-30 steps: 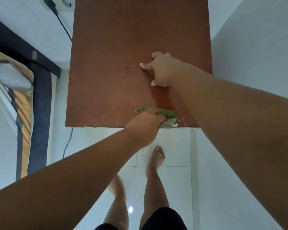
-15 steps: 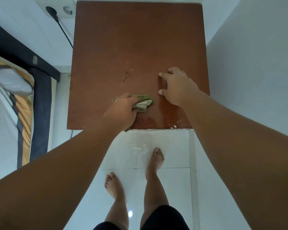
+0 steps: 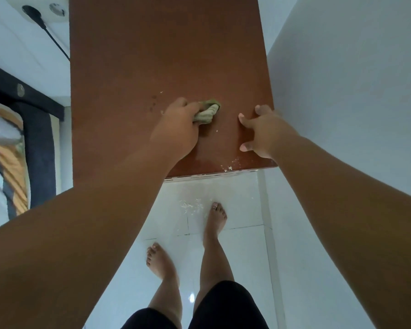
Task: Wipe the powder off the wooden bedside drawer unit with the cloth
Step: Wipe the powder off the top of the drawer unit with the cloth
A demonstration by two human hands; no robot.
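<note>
The brown wooden top of the bedside drawer unit fills the upper middle of the view. My left hand is closed around a bunched green-and-white cloth, pressed onto the wood near the middle. To its right, my right hand rests flat on the top with fingers spread, holding nothing. White powder specks lie near the front right edge, and a few flecks sit beside the cloth.
A white wall runs close along the unit's right side. A wall socket with a black plug and cable is at the upper left. A bed with striped bedding stands on the left. Spilled powder marks the white tiles by my bare feet.
My left hand has carried the cloth from the front edge up towards the middle of the top. My right hand has shifted right, towards the unit's right edge.
</note>
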